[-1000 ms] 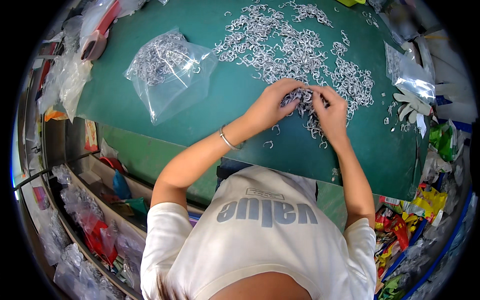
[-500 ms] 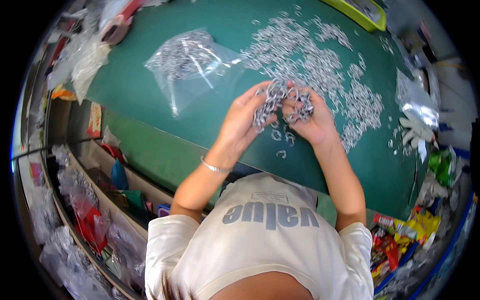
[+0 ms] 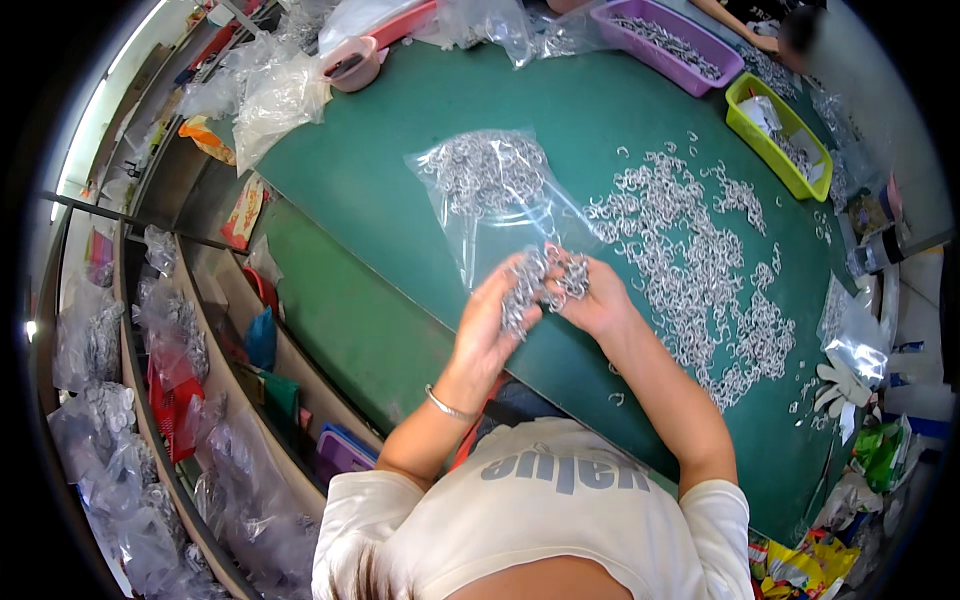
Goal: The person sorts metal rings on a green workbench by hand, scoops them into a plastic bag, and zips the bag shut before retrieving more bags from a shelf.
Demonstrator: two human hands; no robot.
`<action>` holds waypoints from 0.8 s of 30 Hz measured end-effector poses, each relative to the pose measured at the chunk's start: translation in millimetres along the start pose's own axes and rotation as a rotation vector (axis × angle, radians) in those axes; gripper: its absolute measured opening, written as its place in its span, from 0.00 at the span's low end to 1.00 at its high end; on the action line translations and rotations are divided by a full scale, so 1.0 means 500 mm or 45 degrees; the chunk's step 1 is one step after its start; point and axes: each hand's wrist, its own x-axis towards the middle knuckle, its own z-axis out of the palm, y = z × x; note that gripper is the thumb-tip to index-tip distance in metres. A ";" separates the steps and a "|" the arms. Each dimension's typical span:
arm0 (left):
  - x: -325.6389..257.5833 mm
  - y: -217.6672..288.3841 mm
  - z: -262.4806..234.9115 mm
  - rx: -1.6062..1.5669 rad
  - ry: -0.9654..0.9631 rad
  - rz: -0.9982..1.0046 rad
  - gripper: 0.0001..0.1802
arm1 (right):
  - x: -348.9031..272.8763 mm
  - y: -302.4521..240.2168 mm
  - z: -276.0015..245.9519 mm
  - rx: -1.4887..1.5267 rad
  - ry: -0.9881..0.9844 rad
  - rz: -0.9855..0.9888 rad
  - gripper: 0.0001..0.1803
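Note:
My left hand is cupped and closed round a heap of small silver metal rings, some of which look like open C-shaped hooks. Right beside it my right hand curls round a smaller bunch of the same rings. The two hands nearly touch above the green table. Just beyond them lies a clear plastic bag with many rings bunched in its far end. To the right, a wide loose spread of rings covers the tabletop. One stray ring lies near the table's front edge.
A lime-green tray and a purple basket holding metal pieces stand at the far right. At the far left is a pink cup by plastic bags. A white glove lies at the right edge. Another person's hand shows at the back.
The view has shifted, bringing the far trays and another person's hand into sight. My hands have moved closer together, toward the plastic bag, with rings still in both.

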 end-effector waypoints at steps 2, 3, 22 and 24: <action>0.013 -0.031 -0.021 -0.197 0.001 -0.020 0.19 | 0.005 -0.009 0.015 -0.057 0.043 -0.013 0.13; 0.018 -0.036 -0.020 -0.282 0.005 0.010 0.20 | 0.006 -0.012 0.019 -0.082 0.069 -0.023 0.13; -0.040 -0.091 -0.052 -0.175 0.050 -0.144 0.18 | -0.057 -0.036 0.034 -1.154 0.413 -0.120 0.12; -0.042 -0.096 -0.057 -0.152 0.056 -0.119 0.17 | -0.059 -0.045 0.027 -1.367 0.348 -0.111 0.12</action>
